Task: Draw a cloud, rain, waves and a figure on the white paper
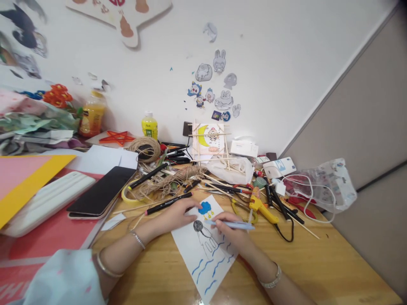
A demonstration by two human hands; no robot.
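Note:
A white paper sheet (208, 258) lies on the wooden table (318, 271), drawn with a blue cloud, a grey figure and blue wavy lines. My right hand (230, 233) is closed round a light blue pen (233, 225) lying nearly flat, its tip over the upper part of the drawing. My left hand (178, 214) rests flat on the sheet's top left corner, fingers stretched out, holding nothing. Bracelets show on both wrists.
Black markers (168, 203), twine (168, 180), wooden sticks and a yellow glue gun (260, 206) crowd the table behind the sheet. A dark tablet (101, 192), a white case (47, 201) and coloured card lie at left. A plastic bag (327, 184) sits at right. Bottles stand by the wall.

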